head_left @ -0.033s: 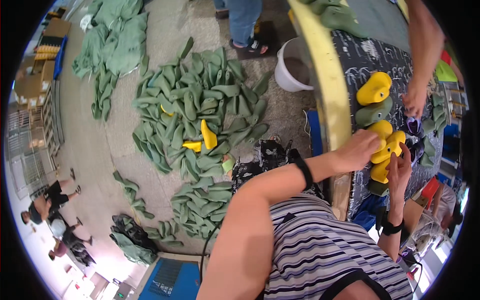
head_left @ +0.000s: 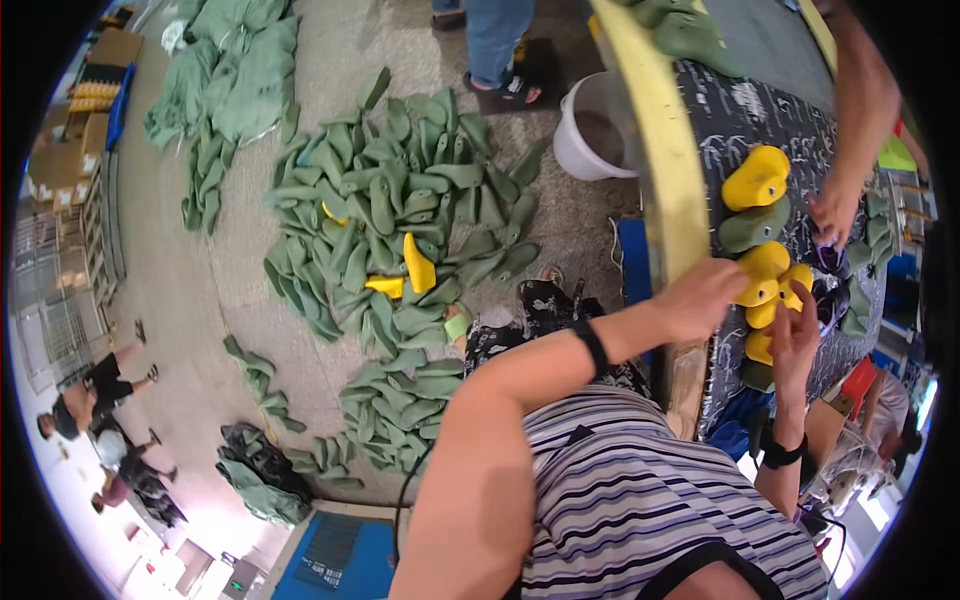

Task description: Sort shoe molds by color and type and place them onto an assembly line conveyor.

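Observation:
Yellow shoe lasts (head_left: 765, 262) and green ones (head_left: 755, 228) lie in a row on the black patterned bench cover. My left hand (head_left: 708, 300) is curled closed at the left side of the yellow cluster; anything in its fingers is too small or hidden to make out. On the near side of the cluster, my right hand (head_left: 797, 345) has its thumb and fingers closed around the end of a yellow last (head_left: 794, 280). Just beyond it rests a dark shoe upper (head_left: 830, 305) with purple edging. Another person's hand (head_left: 833, 210) touches a second dark purple upper (head_left: 829, 256).
A yellow-edged rail (head_left: 660, 150) borders the bench on the left. Beside it on the floor stands a white bucket (head_left: 590, 130). A large heap of green lasts (head_left: 400, 200), with a few yellow ones, covers the floor, near green sacks (head_left: 235, 85). Someone in jeans (head_left: 492, 40) stands beyond.
My left hand has drawn slightly left, away from the yellow lasts. My right hand's fingers have come together at a yellow last. The other person's hand has shifted slightly down over the upper.

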{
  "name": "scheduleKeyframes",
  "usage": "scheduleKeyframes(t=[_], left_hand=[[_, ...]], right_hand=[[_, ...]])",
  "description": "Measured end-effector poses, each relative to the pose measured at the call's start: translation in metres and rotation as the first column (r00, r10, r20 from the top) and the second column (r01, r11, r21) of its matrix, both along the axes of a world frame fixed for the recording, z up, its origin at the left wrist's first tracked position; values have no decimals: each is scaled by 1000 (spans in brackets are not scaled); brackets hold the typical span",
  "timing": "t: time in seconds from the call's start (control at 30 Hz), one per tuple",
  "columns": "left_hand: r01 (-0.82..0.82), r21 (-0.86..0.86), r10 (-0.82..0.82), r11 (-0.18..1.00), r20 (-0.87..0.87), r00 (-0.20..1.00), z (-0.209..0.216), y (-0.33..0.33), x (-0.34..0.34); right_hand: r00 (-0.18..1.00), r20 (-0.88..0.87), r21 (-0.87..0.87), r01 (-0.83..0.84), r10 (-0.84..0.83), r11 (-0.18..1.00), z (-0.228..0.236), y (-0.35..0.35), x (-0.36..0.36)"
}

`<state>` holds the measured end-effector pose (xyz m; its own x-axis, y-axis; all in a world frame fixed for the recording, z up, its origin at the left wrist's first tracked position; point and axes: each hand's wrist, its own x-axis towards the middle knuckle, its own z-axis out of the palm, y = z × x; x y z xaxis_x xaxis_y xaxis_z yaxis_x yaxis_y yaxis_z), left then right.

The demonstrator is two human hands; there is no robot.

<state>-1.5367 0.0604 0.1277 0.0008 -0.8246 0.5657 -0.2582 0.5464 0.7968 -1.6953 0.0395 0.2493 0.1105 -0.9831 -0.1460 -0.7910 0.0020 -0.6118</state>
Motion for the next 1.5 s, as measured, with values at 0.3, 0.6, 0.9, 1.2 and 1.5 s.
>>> scheduleKeyframes(t=[0.3,0.6,0.9,1.2,1.5], left_hand=[[-554,709,361,438,425,830,-191,277,250],[-502,865,416,8,453,788,-387,484,365],[-792,588,597,164,580,554,-567,385,573],[-861,465,635,-206,733,244,-690,329,723],[-742,670,727,-13,516,453,-762,319,792]], right_hand=[[873,348,640,-488,342,593,-253,150,252],[729,128,594,-600,673,536,-558,258,446],[737,-76,443,-578,672,685,-735,275,510],[681,98,371,-702,726,608,-767,308,512],[563,234,431,-791,793,434,-778,297,500]])
